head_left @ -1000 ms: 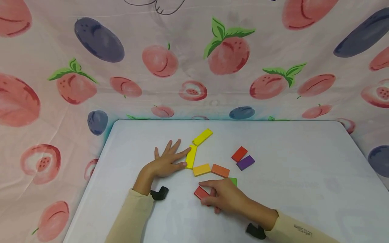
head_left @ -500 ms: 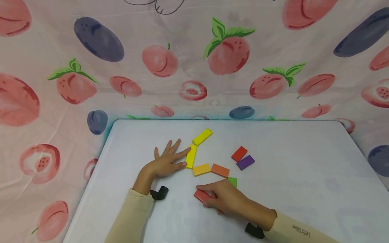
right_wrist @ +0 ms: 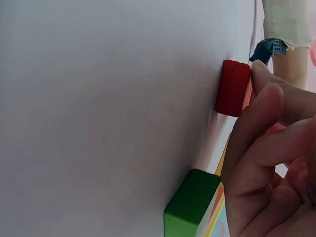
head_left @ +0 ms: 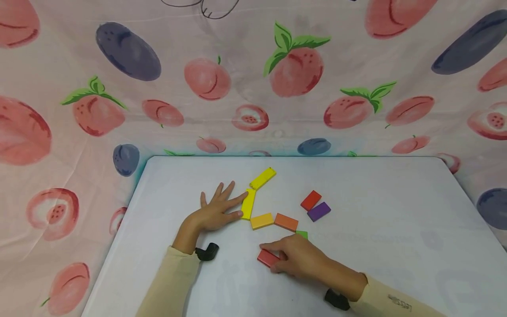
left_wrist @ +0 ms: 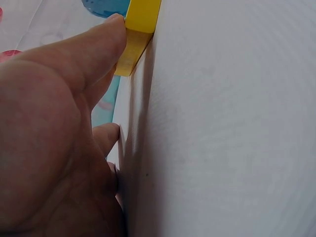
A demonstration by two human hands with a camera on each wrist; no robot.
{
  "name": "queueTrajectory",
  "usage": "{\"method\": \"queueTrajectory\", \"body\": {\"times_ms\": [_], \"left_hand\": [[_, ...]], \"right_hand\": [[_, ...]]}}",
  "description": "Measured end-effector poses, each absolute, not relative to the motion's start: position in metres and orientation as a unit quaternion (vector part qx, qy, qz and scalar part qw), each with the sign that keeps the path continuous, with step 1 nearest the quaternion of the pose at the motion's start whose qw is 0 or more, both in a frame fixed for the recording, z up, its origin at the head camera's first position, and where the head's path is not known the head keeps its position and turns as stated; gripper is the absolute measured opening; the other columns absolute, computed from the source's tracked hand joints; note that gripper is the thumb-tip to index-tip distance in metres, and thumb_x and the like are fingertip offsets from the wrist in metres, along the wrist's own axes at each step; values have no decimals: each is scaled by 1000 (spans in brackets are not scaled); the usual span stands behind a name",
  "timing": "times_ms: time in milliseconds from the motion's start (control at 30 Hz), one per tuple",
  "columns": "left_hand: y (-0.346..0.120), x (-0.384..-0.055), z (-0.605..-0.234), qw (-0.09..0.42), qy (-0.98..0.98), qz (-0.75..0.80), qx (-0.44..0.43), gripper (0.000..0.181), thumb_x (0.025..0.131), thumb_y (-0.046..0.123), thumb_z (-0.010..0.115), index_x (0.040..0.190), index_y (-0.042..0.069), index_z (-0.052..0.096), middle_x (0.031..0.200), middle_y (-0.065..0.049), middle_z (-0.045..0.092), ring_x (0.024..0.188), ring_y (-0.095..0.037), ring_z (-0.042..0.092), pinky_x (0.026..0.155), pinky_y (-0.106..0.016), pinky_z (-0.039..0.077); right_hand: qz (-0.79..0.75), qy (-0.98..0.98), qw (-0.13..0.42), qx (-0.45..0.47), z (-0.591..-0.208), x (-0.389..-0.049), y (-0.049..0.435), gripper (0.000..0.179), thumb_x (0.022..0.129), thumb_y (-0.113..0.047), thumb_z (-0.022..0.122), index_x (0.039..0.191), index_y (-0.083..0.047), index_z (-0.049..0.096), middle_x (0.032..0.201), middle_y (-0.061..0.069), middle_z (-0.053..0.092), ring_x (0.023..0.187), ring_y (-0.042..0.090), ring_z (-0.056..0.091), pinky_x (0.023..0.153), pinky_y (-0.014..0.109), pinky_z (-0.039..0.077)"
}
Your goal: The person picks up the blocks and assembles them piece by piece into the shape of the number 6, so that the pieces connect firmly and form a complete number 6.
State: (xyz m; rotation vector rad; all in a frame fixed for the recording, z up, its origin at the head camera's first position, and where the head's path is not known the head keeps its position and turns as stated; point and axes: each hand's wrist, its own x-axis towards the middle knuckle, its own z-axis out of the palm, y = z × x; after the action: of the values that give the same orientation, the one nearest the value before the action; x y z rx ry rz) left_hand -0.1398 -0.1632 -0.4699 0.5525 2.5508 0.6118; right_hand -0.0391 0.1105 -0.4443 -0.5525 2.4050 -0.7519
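My left hand point(head_left: 215, 214) lies with its fingers spread on the left. Its index fingertip and thumb tip touch a long yellow block point(head_left: 249, 204), whose end point(left_wrist: 140, 24) shows in the left wrist view. My right hand point(head_left: 303, 256) pinches a red block point(head_left: 268, 258) between thumb and index finger, low over or on the table; the right wrist view shows that red block point(right_wrist: 232, 88) by the fingertips. Just behind the right hand sits a green block point(head_left: 302, 234), mostly hidden by it in the head view.
From the touched block, a row runs through an amber block point(head_left: 262, 221) and an orange block point(head_left: 286, 222) to the green one. Another yellow block point(head_left: 263, 178) lies at the row's far end. To the right, a red-orange block point(head_left: 310, 200) touches a purple block point(head_left: 318, 211) on the white table point(head_left: 396, 246).
My right hand and the red block have shifted slightly right and toward me, and the hand covers more of the green block. The left hand stays in place.
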Motion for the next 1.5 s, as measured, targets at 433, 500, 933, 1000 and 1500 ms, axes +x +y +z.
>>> {"method": "queueTrajectory", "body": {"times_ms": [433, 500, 933, 1000, 1500], "left_hand": [[-161, -141, -470, 228, 928, 216, 200, 63, 100, 57, 52, 158, 46, 30, 174, 1, -4, 159, -33, -15, 113, -76, -17], [-161, -141, -469, 225, 928, 217, 201, 63, 101, 57, 53, 158, 45, 31, 174, 0, -3, 159, -34, -14, 112, -77, -17], [-162, -140, -471, 227, 929, 216, 199, 63, 101, 56, 53, 158, 45, 30, 174, 0, -3, 159, -34, -14, 112, -76, -18], [-162, -140, -471, 227, 929, 216, 199, 63, 101, 56, 53, 158, 45, 30, 174, 0, -3, 159, -34, -14, 112, -76, -18], [-162, -140, -469, 233, 927, 218, 197, 63, 101, 55, 53, 158, 45, 30, 174, 0, -5, 159, -34, -15, 112, -76, -19]], "right_hand": [[-128, 907, 116, -385, -437, -19, 134, 59, 97, -53, 64, 151, -33, 51, 150, -12, 56, 146, 18, 45, 106, 47, 50], [-86, 899, 101, -418, -438, -17, 140, 64, 99, -59, 57, 156, -35, 43, 158, -13, 46, 154, 21, 34, 107, 58, 45], [-1, 870, 81, -486, -449, -13, 158, 74, 99, -75, 31, 160, -34, 33, 168, -17, 27, 157, 24, 25, 108, 82, 21], [-1, 869, 84, -488, -450, -12, 158, 74, 99, -75, 31, 160, -33, 33, 168, -17, 27, 157, 25, 25, 107, 82, 23], [-13, 852, -34, -522, -455, -26, 169, 45, 94, -52, 68, 137, -37, 66, 136, -17, 67, 141, 21, 52, 108, 70, 36]]}}
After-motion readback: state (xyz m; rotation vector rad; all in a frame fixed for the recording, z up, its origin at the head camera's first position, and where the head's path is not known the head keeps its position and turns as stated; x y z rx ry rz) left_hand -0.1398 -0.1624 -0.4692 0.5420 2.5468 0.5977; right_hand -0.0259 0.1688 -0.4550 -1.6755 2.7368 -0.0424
